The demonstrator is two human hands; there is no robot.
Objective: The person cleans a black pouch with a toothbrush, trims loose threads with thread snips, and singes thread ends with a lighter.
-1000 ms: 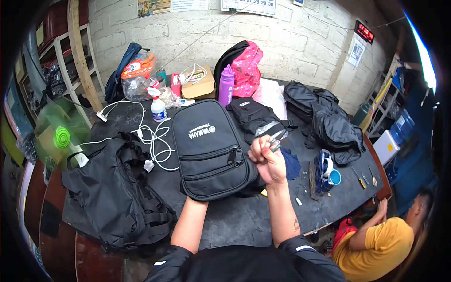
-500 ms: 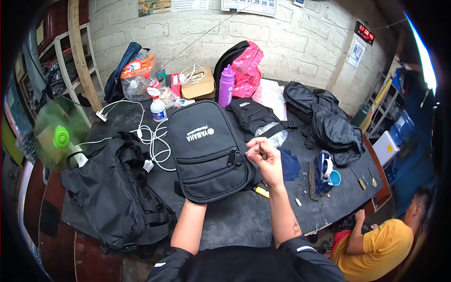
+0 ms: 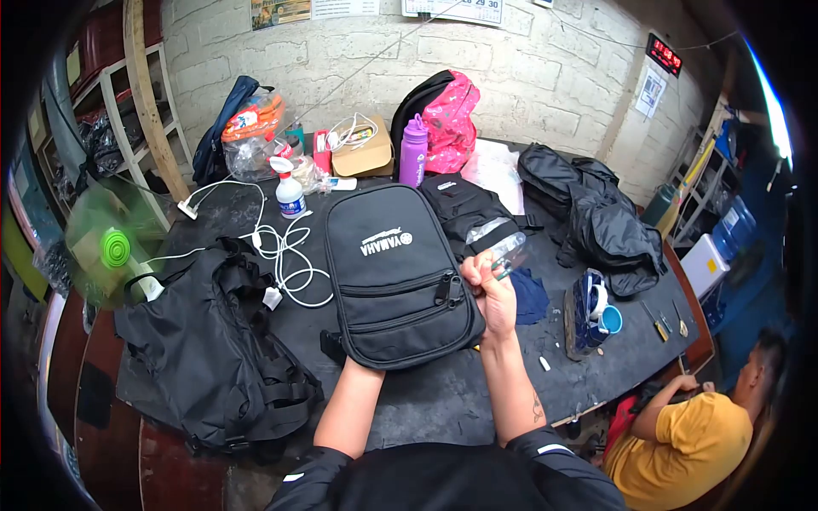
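Note:
A black backpack (image 3: pixel 407 255) with a white YAMAHA logo and two front zippers is tilted up in front of me, its face toward me. My left hand goes in under its lower edge; only the wrist and forearm show, and the fingers are hidden. Beside the bag's right edge, my right hand (image 3: pixel 494 294) is closed, thumb and fingers pinched together. A small dark, shiny bit shows at its fingertips, too small to name. A zipper pull (image 3: pixel 445 289) hangs just left of that hand.
Another black bag (image 3: pixel 213 349) lies at left, near a green fan (image 3: pixel 115 249) and white cable. Behind stand a spray bottle (image 3: pixel 290 192) and purple bottle (image 3: pixel 413 153). To the right are black bags (image 3: pixel 596 213), a blue container (image 3: pixel 584 315) and a person in a yellow shirt (image 3: pixel 690 443).
The backpack has shifted right. My right hand has come down and closer to its right edge, its fingers now pointing away. The seated person's arms have moved.

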